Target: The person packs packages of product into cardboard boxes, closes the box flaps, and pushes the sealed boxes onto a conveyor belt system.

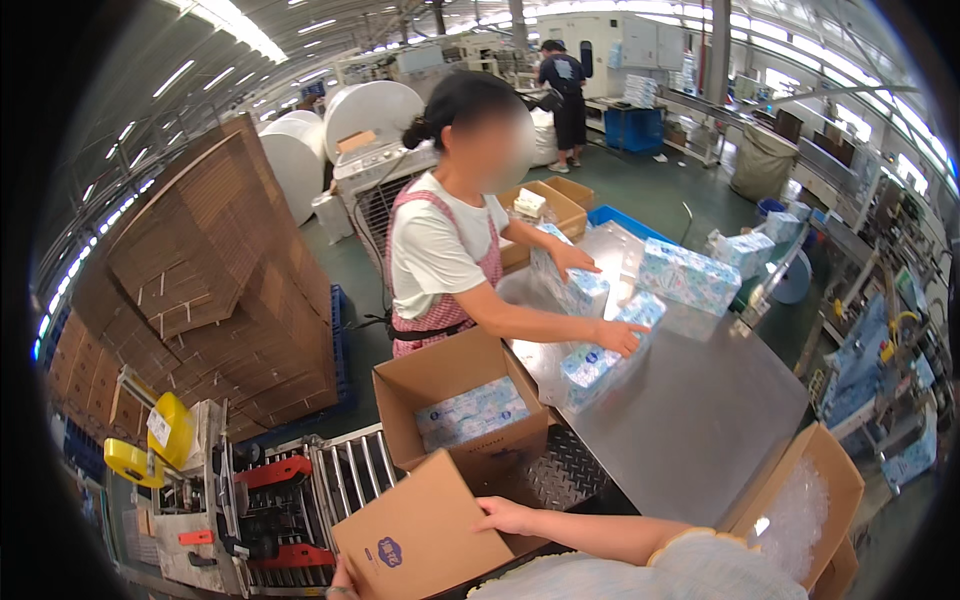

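A brown cardboard box (420,536) is between my two hands at the bottom of the head view. My right hand (504,516) grips its right side, fingers on the cardboard. At its lower left edge, my left hand (343,581) holds on, mostly cut off by the picture's rim. Just beyond stands an open carton (517,450) with blue-and-white tissue packs (474,412) inside. Across from me a co-worker (442,247) has one hand on a wrapped tissue pack (611,352) and the other on a further pack (581,289) on the metal table (690,412).
A roller conveyor (356,469) runs left to a carton sealer with yellow tape rolls (171,431). Stacked flat cardboard (255,337) stands at the left. A carton of clear plastic (795,517) is at the lower right. More tissue packs (688,276) lie at the table's far side.
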Available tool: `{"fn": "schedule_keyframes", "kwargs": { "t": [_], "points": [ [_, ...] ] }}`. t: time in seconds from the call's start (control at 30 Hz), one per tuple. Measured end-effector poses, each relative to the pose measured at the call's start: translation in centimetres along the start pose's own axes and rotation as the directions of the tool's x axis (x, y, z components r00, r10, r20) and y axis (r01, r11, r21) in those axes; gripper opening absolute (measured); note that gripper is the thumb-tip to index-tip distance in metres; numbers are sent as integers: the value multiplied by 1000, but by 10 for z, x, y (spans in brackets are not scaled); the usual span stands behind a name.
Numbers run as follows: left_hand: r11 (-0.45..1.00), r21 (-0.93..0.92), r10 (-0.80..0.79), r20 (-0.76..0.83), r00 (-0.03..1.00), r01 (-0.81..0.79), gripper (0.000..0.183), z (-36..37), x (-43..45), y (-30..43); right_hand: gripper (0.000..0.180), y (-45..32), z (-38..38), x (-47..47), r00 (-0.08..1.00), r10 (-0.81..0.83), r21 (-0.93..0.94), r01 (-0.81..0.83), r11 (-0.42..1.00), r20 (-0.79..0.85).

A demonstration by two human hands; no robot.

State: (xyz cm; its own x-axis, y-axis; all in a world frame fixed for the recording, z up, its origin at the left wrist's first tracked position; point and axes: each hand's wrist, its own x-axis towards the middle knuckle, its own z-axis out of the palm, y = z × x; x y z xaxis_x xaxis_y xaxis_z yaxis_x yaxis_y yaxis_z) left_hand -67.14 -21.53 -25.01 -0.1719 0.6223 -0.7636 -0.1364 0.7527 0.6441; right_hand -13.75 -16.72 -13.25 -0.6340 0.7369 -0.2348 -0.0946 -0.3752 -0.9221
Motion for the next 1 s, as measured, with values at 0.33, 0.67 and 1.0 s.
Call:
{"fn": "schedule_keyframes", "kwargs": {
  "t": [0.33, 0.67, 1.0],
  "points": [
    [985, -152, 135, 414, 900, -78, 83, 332, -65, 36, 80, -31, 58, -13, 988, -10, -638, -92, 765, -155],
    [852, 56, 504, 185, 844, -521, 54, 328, -110, 6, 65, -83, -91, -138, 989, 34, -879, -113, -464, -145],
    [583, 798, 448, -154, 881, -156, 55, 233, -45, -35, 54, -4, -309, -153, 881, -159, -888, -411, 205, -445]
  ]
}}
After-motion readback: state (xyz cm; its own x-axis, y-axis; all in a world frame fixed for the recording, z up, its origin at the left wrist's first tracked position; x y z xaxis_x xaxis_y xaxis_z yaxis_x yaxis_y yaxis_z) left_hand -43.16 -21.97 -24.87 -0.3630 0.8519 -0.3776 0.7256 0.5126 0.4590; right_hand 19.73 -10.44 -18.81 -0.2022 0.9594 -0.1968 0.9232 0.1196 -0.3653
